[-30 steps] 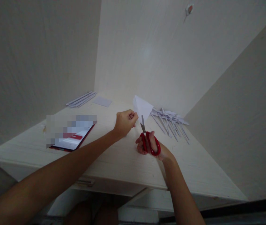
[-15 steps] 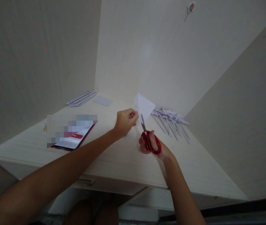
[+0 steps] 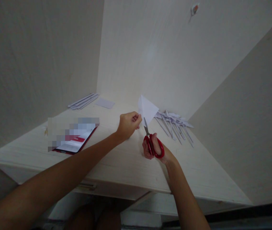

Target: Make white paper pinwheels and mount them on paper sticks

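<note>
My left hand (image 3: 130, 124) is closed in a pinch on the left edge of a folded sheet of white paper (image 3: 147, 109), which it holds up above the desk. The paper has a pointed top and a crease running down from it. In my right hand (image 3: 155, 148) is a pair of scissors (image 3: 151, 139) with red handles, my thumb through one loop. Their blades point up and are slightly parted, with the tips at the lower part of the paper. Whether the blades have paper between them I cannot tell.
On the right of the pale desk (image 3: 126, 163) lie several paper pieces with rolled sticks (image 3: 174, 123). Folded paper strips (image 3: 83, 101) and a small paper rectangle (image 3: 104, 103) lie at the back left. A tablet (image 3: 75, 140) lies in front of them. Walls enclose the desk.
Almost nothing differs. The scissors and my right hand have shifted very slightly; both hands keep their hold.
</note>
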`<state>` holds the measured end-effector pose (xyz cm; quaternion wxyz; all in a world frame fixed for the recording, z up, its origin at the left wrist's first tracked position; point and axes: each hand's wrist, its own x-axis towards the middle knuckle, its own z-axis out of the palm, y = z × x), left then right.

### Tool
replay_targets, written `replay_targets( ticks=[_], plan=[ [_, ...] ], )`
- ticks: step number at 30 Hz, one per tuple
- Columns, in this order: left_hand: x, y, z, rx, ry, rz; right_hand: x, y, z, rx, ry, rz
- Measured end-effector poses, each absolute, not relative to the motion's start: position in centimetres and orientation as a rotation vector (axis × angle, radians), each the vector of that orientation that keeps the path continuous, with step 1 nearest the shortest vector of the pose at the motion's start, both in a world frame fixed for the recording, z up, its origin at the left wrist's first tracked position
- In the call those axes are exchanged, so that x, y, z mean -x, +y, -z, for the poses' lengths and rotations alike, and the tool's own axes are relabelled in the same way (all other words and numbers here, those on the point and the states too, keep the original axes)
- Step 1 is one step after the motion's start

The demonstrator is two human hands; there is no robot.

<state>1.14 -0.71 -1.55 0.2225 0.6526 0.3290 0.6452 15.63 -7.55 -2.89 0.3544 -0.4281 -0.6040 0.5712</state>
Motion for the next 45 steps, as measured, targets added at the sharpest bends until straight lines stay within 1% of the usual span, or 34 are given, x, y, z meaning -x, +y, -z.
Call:
replay_targets(
  ticks=[11, 18, 26, 32, 35, 40, 45],
  plan=[
    [-1.0, -0.7, 1.5, -1.854, 0.939, -1.792, -15.4, -7.3, 2.9, 1.258, -1.512, -1.435],
    [-1.0, -0.5, 1.7, -1.859, 0.937, -1.804, -15.4, -7.2, 3.1, 1.214, -1.478, -1.462],
    [-1.0, -0.7, 1.6, -1.842, 0.928, -1.786, -15.3, -7.2, 3.0, 1.234, -1.493, -1.411],
    [-1.0, -0.6, 1.5, -1.796, 1.043, -1.839, -16.0, -7.0, 3.7, 1.198, -1.567, -1.375],
    [-1.0, -0.6, 1.4, -1.744, 1.056, -1.755, -16.3, -6.9, 4.0, 1.175, -1.595, -1.357],
    [-1.1, -0.6, 1.6, -1.682, 0.928, -1.515, -16.6, -6.7, 4.5, 1.171, -1.595, -1.354],
    [-1.2, -0.4, 1.9, -1.702, 0.877, -1.457, -16.6, -6.8, 4.5, 1.148, -1.608, -1.391]
  ],
)
